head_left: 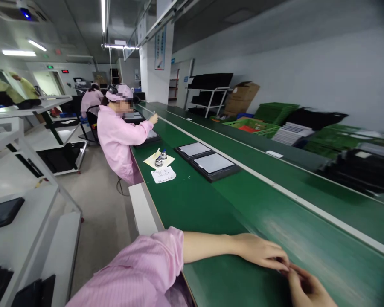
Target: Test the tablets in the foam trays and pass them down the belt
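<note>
My left hand (264,251) reaches across the green work surface (224,277) from a rolled pink sleeve, its fingers bent and drawn together at the tips. Close against it, near the bottom edge of the head view, is my right hand (309,288), only partly in the picture, with its fingers curled. The fingertips of both hands meet. Anything pinched between them is hidden or too small to name. Farther up the bench lies a black tray (216,175) holding two flat grey-white panels (213,163) side by side.
A handwritten paper (164,175) and a yellow sheet (150,160) with small items on it lie near the tray. A seated co-worker (121,132) in pink works farther along the bench. White racks (60,221) stand left; green crates (275,111) line the right side.
</note>
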